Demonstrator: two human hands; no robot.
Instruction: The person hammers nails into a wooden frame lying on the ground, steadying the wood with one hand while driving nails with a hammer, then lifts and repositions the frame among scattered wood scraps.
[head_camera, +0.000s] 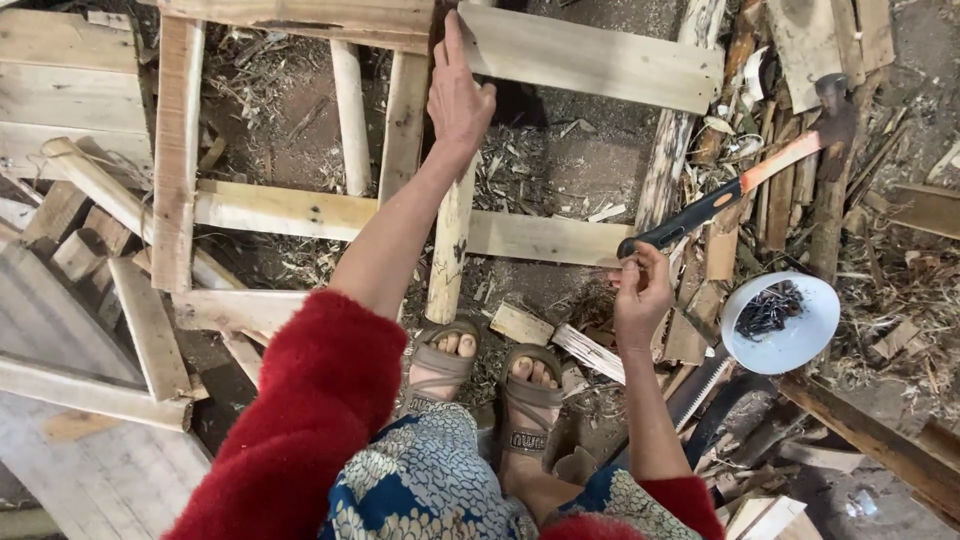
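L hand (458, 95), upper centre, lies flat w/ fingers spread on plank (590, 55), long axis left-right. R hand (640, 292), centre-right, pinched shut at hatchet (735, 185) grip end; handle runs diagonally, head to upper right. White bowl (800, 345) near.

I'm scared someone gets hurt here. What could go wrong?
1. The left hand presses on the plank; if the hammer swings there, fingers could get hit.
2. The right hand seems to pinch something small, too small to tell what, right beside the hammer's black handle, so its hold may slip.
3. The feet in open sandals stand among wood scraps, close to a saw and a white bowl of dark nails: toes could get pricked.
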